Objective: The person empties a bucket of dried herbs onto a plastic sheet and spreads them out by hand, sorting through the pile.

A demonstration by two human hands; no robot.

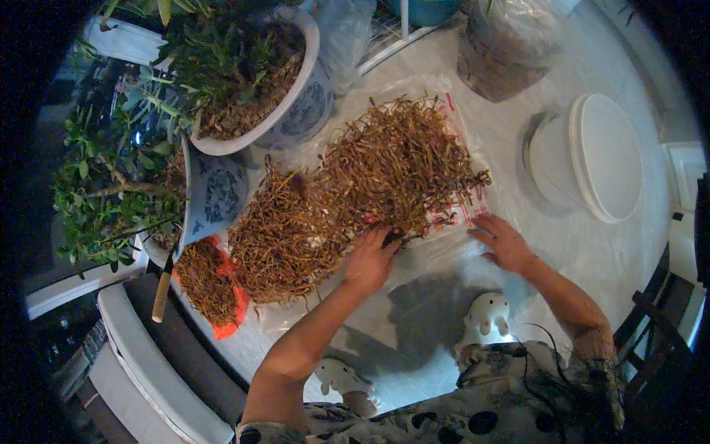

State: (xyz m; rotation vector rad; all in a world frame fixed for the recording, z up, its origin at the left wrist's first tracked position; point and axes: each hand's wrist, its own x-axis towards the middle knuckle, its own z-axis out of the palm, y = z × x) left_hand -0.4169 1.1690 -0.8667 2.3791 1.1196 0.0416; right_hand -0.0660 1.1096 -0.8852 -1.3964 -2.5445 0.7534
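Observation:
A broad pile of dried brown plant strands (399,161) lies spread on a plastic bag with red print (471,205) on the floor. It runs on into a second heap of the same strands (283,250) to the left. My left hand (370,260) rests at the pile's near edge, fingertips among the strands; whether they pinch any is hidden. Over the printed bag's near right corner is my right hand (503,245), fingers apart, with nothing visible in it. A smaller heap of strands (205,283) sits on a red plastic bag (241,305) at far left.
Two large patterned ceramic pots (302,105) (213,191) with plants flank the heaps. A knife-like tool with a wooden handle (162,294) leans by the nearer pot. A lidded white bucket (604,158) stands right, a filled plastic bag (499,61) behind. My animal-shaped slippers (488,313) are below.

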